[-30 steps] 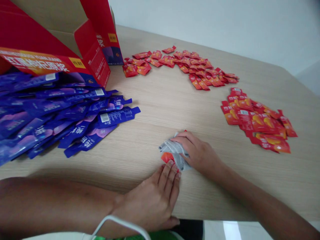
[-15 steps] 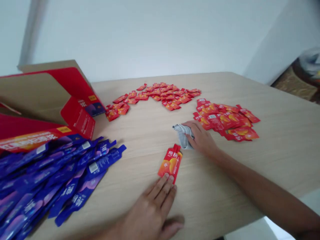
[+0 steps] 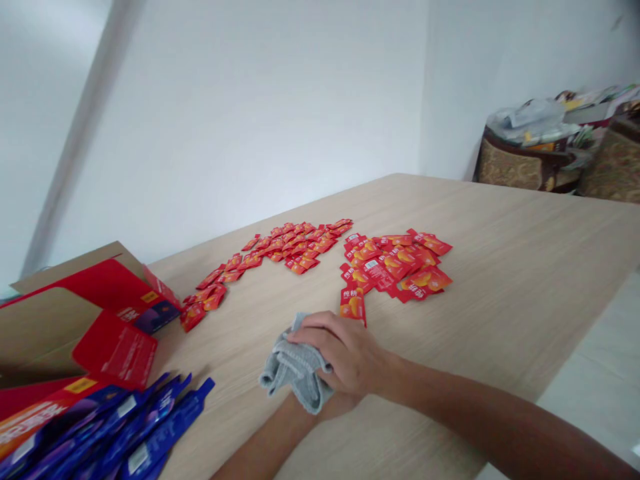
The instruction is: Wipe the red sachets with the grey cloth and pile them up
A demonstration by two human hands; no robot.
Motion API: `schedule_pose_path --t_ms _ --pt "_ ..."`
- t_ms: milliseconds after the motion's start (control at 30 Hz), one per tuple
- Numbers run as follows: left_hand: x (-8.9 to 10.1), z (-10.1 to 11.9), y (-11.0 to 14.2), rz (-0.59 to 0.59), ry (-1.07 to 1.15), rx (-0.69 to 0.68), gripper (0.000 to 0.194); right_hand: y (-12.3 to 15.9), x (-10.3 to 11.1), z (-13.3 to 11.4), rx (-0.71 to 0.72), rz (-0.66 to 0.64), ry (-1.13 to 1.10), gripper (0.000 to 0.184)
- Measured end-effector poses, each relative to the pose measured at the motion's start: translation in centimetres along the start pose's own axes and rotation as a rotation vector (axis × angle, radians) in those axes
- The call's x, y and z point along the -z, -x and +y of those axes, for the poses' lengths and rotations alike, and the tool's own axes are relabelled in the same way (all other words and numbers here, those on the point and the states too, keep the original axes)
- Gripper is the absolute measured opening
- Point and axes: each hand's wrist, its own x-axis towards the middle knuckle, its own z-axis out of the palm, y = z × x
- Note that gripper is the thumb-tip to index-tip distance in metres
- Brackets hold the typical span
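Note:
My right hand (image 3: 345, 350) is closed around a crumpled grey cloth (image 3: 295, 367). It lies across my left hand (image 3: 343, 405), whose fingers are hidden underneath. Just beyond my hands is a red sachet (image 3: 353, 304) with orange fruit printed on it, its lower end covered by my right hand. It lies at the near left edge of a pile of matching red sachets (image 3: 395, 263). Whether my left fingers touch the single sachet cannot be seen.
More red sachets (image 3: 300, 243) lie in a long group farther back on the wooden table (image 3: 480, 267). An open red cardboard box (image 3: 120, 347) stands at left, with blue pouches (image 3: 150, 433) in front. Cluttered patterned chairs (image 3: 510, 163) stand beyond the table.
My left hand and the single red sachet have moved right, up to the pile. My right hand, still gripping the cloth, has come over my left. The view has turned right.

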Motion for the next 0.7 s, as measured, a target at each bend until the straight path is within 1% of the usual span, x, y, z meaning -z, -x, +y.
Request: schedule_pose_path --t_ms 33,100,167,233,300,400,500,600,633,700 --pt "-1.2 0.3 -2.0 -0.004 0.012 0.007 0.048 0.1 -0.2 -0.1 -0.017 -0.018 0.021 0.053" --pt "-3.6 0.6 -5.7 -0.045 0.122 -0.032 0.045 0.3 -0.6 0.0 -0.025 -0.060 0.047 0.056" --pt "-5.4 0.7 -8.6 -0.072 0.240 -0.067 0.051 0.3 -0.8 0.4 -0.011 -0.099 0.036 0.056" --pt "-6.8 0.8 -10.6 -0.081 0.327 -0.055 0.058 0.2 -0.8 0.9 -0.013 -0.126 0.012 0.055" --pt "-8.0 0.8 -11.7 -0.091 0.413 -0.027 0.054 0.1 -0.8 1.3 -0.040 -0.118 -0.009 0.054" --pt "-9.3 0.7 -12.1 -0.094 0.521 0.028 0.046 0.1 -0.9 1.7 -0.061 -0.097 -0.043 0.053" --pt "-10.0 0.9 -11.4 -0.083 0.573 0.124 0.041 0.2 -1.0 1.7 -0.073 -0.120 -0.067 0.051" --pt "-10.1 1.0 -9.7 -0.082 0.588 0.212 0.033 0.4 -1.2 1.5 -0.077 -0.167 -0.075 0.050" --pt "-10.0 0.8 -8.9 -0.086 0.592 0.221 0.032 0.5 -1.3 1.4 -0.078 -0.179 -0.071 0.050" --pt "-9.8 0.2 -6.9 -0.105 0.609 0.191 0.036 0.7 -1.6 1.3 -0.082 -0.188 -0.052 0.050"
